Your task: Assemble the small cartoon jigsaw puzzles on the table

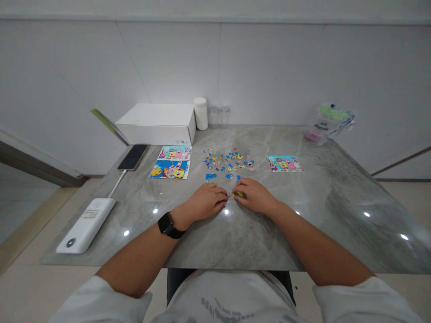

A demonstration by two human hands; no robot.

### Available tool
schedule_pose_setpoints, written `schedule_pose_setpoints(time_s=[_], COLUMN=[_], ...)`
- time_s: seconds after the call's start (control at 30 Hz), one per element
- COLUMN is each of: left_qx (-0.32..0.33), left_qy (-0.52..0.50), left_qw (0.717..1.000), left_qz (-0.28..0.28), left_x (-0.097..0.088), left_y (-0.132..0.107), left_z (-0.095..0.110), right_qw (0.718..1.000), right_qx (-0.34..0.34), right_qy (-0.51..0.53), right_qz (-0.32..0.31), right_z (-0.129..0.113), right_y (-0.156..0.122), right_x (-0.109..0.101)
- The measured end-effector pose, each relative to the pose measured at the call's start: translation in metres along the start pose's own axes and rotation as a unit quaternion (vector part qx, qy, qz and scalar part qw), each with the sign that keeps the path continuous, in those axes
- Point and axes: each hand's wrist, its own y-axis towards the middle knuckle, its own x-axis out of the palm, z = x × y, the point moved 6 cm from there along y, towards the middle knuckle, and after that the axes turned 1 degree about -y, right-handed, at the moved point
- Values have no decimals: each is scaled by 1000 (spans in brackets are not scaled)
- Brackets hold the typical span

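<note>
My left hand point(211, 199), with a black watch on its wrist, rests low over the table, its fingertips pinched at the edge of a small jigsaw piece point(232, 196). Facing it, my right hand point(255, 195) curls its thumb and fingers round a few yellowish jigsaw pieces, partly hidden under the fingers. Just beyond the hands lie a joined blue puzzle section point(211, 177) and a few blue and white pieces point(229, 176). Farther back is a loose pile of colourful jigsaw pieces point(232, 157).
Cartoon picture cards point(170, 169) lie left of the pile, another card point(286, 163) right. A phone point(133, 157) is cabled to a white power bank point(85, 226). Behind stand a white box point(156, 123), white bottle point(201, 114), two glasses point(224, 117) and a plastic bag point(328, 123).
</note>
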Motion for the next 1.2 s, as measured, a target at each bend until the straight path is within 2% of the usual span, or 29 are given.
schedule_pose_setpoints(time_s=[0.17,0.33,0.53,0.7,0.83,0.97,1.07,1.2], left_qx=[-2,-5,-14,-55,-112,-197,-248,-257], left_qy=[1,2,-58,-65,-56,-65,-108,-48], left_qw=[1000,999,996,988,967,935,916,931], left_qz=[15,36,69,132,222,289,297,255], left_x=[-2,-2,-10,-18,-35,-64,-83,-101], left_y=[-1,-1,-1,-5,-9,-11,-4,26], left_z=[-3,-5,-1,-8,-25,-50,-73,-106], right_qw=[997,984,924,885,876,871,862,848], right_qx=[3,55,197,236,242,252,265,275], right_qy=[41,106,238,317,342,359,376,400], right_qz=[58,132,224,245,238,221,214,213], right_z=[3,27,79,89,86,83,82,79], right_y=[-1,1,1,2,3,4,3,3], right_x=[-7,-15,-10,-3,-1,0,-1,-2])
